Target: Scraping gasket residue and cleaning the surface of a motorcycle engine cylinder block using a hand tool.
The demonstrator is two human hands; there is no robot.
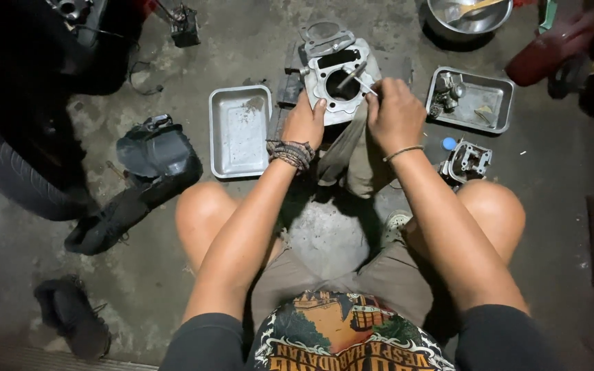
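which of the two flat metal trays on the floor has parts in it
The rectangular tray beside the right hand holds small metal parts in its left end. The other tray, beside the left hand, holds no parts, only grime.
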